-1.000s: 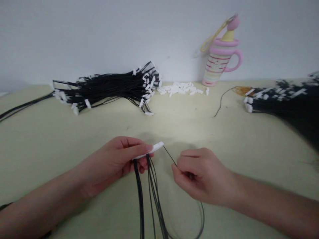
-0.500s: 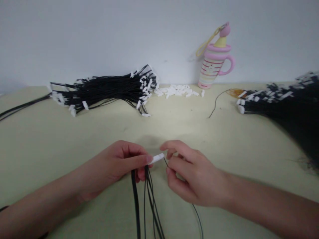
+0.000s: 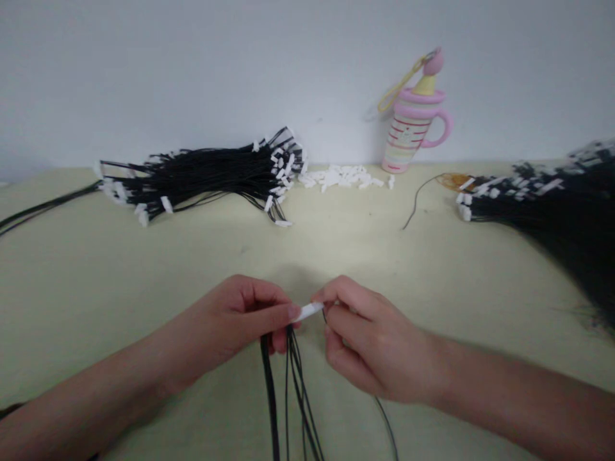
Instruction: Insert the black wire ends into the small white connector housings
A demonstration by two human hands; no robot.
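Note:
My left hand (image 3: 254, 314) pinches a small white connector (image 3: 309, 312) between thumb and fingers, near the middle of the view. Several black wires (image 3: 298, 384) hang down from beneath that hand, with a thicker black strand (image 3: 270, 390) beside them. At the connector's right end, my right hand (image 3: 358, 326) has its index fingertip against the white piece. Its fingers are closed on a thin black wire (image 3: 384, 416), which runs out below the palm and down to the bottom edge.
Behind my hands lie a bundle of black wires with white ends (image 3: 206, 171) and loose white connectors (image 3: 341, 176). A striped cup with pink handle (image 3: 406, 136) stands by the wall. At right is another dark wire bundle (image 3: 552, 205), beside an orange coil (image 3: 456, 181).
My right index finger has come down onto the connector's right end. Both hands and the connector sit slightly lower and further right in the view.

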